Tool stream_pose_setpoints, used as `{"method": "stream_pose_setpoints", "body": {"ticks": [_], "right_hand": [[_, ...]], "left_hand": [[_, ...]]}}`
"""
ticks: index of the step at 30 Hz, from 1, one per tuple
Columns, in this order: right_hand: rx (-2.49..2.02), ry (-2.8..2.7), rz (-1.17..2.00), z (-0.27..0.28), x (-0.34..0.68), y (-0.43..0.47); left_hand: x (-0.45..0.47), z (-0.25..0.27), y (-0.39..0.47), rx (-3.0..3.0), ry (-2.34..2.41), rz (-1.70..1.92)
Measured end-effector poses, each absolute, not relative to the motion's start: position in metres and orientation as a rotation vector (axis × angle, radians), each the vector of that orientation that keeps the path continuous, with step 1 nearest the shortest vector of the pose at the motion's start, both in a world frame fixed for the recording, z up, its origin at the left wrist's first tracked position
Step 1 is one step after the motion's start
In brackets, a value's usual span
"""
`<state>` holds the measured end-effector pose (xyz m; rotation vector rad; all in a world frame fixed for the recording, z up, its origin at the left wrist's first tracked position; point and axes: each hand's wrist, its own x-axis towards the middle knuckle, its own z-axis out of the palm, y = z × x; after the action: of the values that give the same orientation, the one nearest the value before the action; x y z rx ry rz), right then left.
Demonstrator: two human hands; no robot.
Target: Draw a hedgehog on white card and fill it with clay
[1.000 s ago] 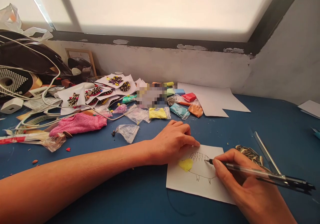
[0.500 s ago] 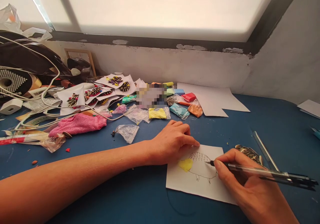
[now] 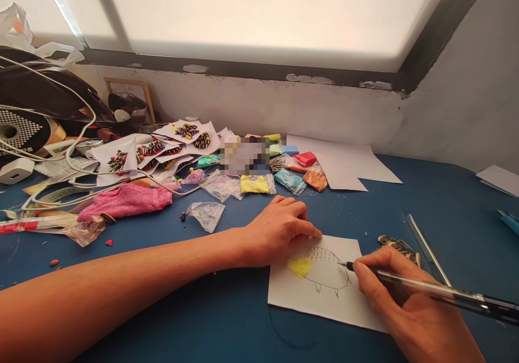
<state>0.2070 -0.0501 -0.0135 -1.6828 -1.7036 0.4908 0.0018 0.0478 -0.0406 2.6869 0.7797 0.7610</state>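
Note:
A white paper (image 3: 284,292) lies on the blue table and bears a pen drawing of a rounded animal body (image 3: 324,274) with short legs and rows of small curved marks. A flat yellow clay patch (image 3: 299,268) covers its left end. My left hand (image 3: 279,230) rests over the paper's upper left corner, fingers loosely stretched out, holding nothing. In my right hand (image 3: 401,290) is a black-and-clear pen (image 3: 430,290), its tip at the right side of the body outline. Sunflower seeds (image 3: 399,246) lie just beyond that hand, partly hidden, beside a slim silver stick (image 3: 427,246).
Bagged coloured clay (image 3: 255,184) and white paper sheets (image 3: 344,163) lie along the wall. Seed-decorated cards (image 3: 121,163) are piled at the left, near a pink cloth (image 3: 127,200), white cables (image 3: 91,109) and a ribbon roll (image 3: 20,130). A small clear bag (image 3: 206,215) lies beyond my left forearm.
The pen tip has moved a little to the right across the drawing, with my right hand and the pen's angle shifting. A few more curved marks show. My left hand stays put.

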Motion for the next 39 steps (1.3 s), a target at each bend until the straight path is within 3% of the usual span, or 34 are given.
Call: {"method": "stream_pose_setpoints", "body": {"ticks": [39], "right_hand": [[-1.692, -1.744, 0.402, -0.009, 0.196, -0.055]], "left_hand": [[0.003, -0.037, 0.046, 2.689, 0.829, 0.676]]}}
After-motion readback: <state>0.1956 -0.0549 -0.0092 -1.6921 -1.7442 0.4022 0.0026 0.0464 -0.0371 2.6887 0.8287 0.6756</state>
